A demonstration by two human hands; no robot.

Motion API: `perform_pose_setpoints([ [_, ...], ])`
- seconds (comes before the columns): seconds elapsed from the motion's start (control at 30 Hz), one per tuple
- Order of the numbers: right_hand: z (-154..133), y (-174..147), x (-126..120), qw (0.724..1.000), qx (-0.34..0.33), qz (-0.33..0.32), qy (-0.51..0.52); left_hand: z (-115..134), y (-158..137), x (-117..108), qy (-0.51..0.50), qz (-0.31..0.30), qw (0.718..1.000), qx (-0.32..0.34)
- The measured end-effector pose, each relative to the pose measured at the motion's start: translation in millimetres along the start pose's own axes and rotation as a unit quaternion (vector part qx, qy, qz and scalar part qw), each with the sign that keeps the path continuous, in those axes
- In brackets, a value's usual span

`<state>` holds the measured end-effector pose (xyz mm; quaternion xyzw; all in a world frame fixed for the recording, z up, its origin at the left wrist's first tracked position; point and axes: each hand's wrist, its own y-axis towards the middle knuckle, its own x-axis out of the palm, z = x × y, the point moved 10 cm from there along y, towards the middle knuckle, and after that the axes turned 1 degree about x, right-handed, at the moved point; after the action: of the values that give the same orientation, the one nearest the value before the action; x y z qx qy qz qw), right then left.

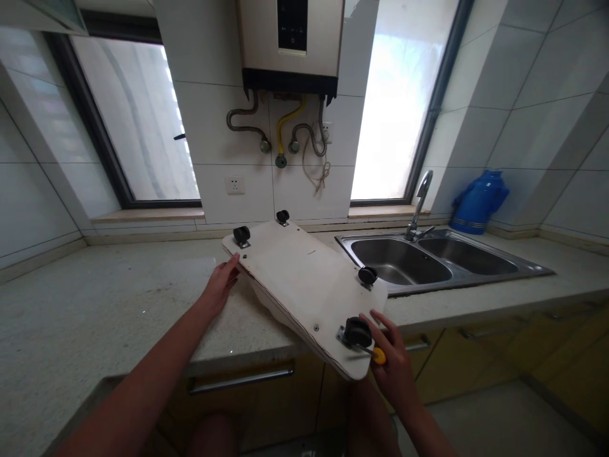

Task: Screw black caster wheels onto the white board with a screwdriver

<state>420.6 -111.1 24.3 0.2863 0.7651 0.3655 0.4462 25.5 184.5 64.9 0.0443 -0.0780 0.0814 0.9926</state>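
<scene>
A white board [304, 266] with rounded corners lies tilted on the counter, its near right corner sticking out past the front edge. Black casters sit at its corners, among them a near right caster [358, 332] on a metal plate. My left hand [221, 285] grips the board's left edge, fingers partly hidden beneath it. In my right hand [392, 352] is a screwdriver [379, 355] with a yellow end; its metal shaft points at the near right caster's plate. Whether the tip sits in a screw cannot be made out. Another screw [316, 327] shows in the board.
A speckled counter [118, 304] runs along the tiled wall. To the right are a double steel sink [457, 279], a faucet [419, 206] and a blue thermos-like container [479, 202]. A water heater [291, 44] with pipes hangs above. Drawers with handles [242, 379] lie below.
</scene>
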Motion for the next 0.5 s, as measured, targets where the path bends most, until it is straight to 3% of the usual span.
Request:
perform_pose_setpoints([
  [0.13,9,-12,-4,0.995,0.091,0.034,0.016,-9,6,31,-0.057,-0.018,0.996,-0.065],
  [0.3,11,-32,-8,0.962,0.249,0.03,0.104,-2,1,40,-0.12,0.009,0.989,-0.086],
  [0.4,8,-57,-5,0.911,0.36,0.05,0.196,6,-10,37,-0.146,0.008,0.986,-0.079],
  [0.5,0,-89,12,0.828,0.467,0.056,0.303,11,-20,32,-0.151,0.01,0.985,-0.08],
])
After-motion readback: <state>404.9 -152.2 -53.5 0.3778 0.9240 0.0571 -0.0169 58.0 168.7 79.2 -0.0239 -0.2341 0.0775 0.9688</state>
